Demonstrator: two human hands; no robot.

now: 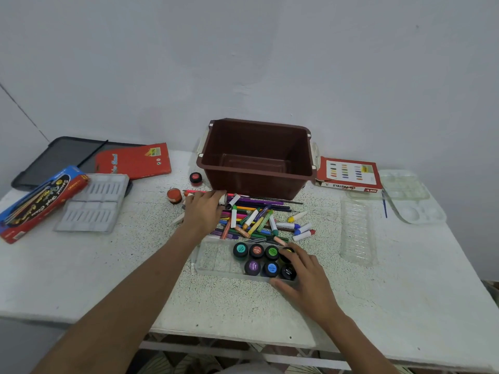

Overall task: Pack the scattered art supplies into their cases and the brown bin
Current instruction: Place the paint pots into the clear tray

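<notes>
Packing barely begun: seven paint pots (256, 251) sit in the clear tray (213, 259), the right hand (310, 279) gripping the yellow-lidded pot (286, 251) at its end. The left hand (202, 209) reaches into the pile of pens and crayons (259, 220), grip unclear. The brown bin (256, 182) stands empty, two red pots (174, 195) loose beside it.

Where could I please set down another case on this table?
Bare tabletop lies along the near edge, in front of the paint-pot tray, and right of the clear blister tray. The marker pile before the brown bin is crowded.
</notes>
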